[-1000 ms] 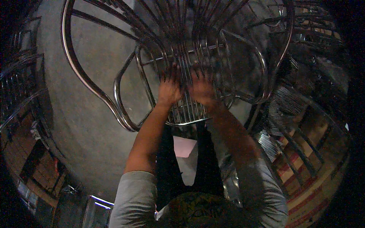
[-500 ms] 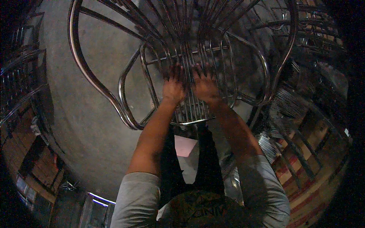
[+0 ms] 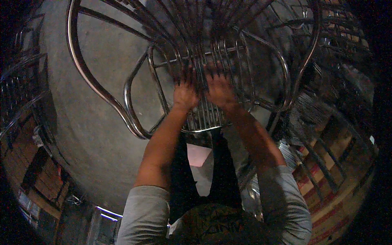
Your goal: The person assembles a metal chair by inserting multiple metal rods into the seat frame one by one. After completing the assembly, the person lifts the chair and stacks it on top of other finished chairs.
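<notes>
A shiny metal-tube chair (image 3: pixel 76 57) stands in front of me, its curved frame and fanned back bars rising toward the top of the view. My left hand (image 3: pixel 186 90) lies palm down on the thin parallel rods of the seat (image 3: pixel 204 118), fingers stretched forward and a little apart. Close beside it, my right hand (image 3: pixel 219 87) rests flat on the same rods, its fingers also spread. Neither hand wraps round a bar. The fingertips are dim against the dark rods.
On the grey floor (image 3: pixel 98 163) a pink sheet (image 3: pixel 199 155) lies between my legs. Dark metal bars (image 3: pixel 318 159) and striped brown boxes (image 3: pixel 330 204) crowd the right side. More metal tube frames (image 3: pixel 24 69) stand at the left edge.
Both hands stay flat on the seat and have shifted very slightly, the right fingers a bit farther forward. The chair frame appears marginally farther left.
</notes>
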Tool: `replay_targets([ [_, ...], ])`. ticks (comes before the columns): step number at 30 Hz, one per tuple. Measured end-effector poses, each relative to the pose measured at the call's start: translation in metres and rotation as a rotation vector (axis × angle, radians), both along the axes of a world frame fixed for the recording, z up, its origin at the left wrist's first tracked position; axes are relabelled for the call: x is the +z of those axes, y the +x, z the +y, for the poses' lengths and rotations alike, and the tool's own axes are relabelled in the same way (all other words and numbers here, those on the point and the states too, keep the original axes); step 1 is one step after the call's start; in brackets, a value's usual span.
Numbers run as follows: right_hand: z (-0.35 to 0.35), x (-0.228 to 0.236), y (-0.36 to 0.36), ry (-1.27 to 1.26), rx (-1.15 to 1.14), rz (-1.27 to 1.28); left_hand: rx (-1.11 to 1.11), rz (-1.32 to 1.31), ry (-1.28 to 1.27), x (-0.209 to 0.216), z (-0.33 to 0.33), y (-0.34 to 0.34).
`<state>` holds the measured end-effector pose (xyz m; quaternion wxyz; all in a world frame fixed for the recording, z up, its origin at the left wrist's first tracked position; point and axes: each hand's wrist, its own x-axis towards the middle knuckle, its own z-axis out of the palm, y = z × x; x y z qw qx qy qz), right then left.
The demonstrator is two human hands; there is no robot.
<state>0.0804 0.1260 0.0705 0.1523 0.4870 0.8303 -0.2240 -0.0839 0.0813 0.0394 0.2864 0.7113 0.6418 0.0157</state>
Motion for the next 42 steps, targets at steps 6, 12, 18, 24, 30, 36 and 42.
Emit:
replay_targets([
  [6, 0.012, 0.007, -0.005, 0.029, 0.043, -0.009, 0.023, 0.053, 0.139, -0.004, 0.001, 0.011],
  [12, 0.006, 0.000, -0.004, 0.002, 0.116, -0.102, 0.048, -0.009, 0.200, -0.011, 0.000, 0.015],
  [18, -0.002, -0.009, -0.009, 0.071, -0.006, -0.056, 0.049, -0.025, 0.170, -0.013, 0.005, 0.012],
  [24, -0.004, 0.002, 0.031, 0.073, -0.096, 0.153, 0.036, 0.105, 0.107, -0.003, -0.008, 0.009],
  [30, 0.003, 0.026, 0.030, 0.089, -0.044, 0.239, 0.047, 0.001, 0.004, 0.019, -0.002, 0.006],
  [36, 0.020, 0.143, 0.080, 0.064, -0.476, 0.150, 0.209, 0.115, 0.289, 0.126, -0.041, -0.040],
  [42, 0.033, 0.118, 0.215, -0.086, -1.270, 0.902, 1.112, -0.124, 0.222, 0.168, -0.109, -0.110],
])
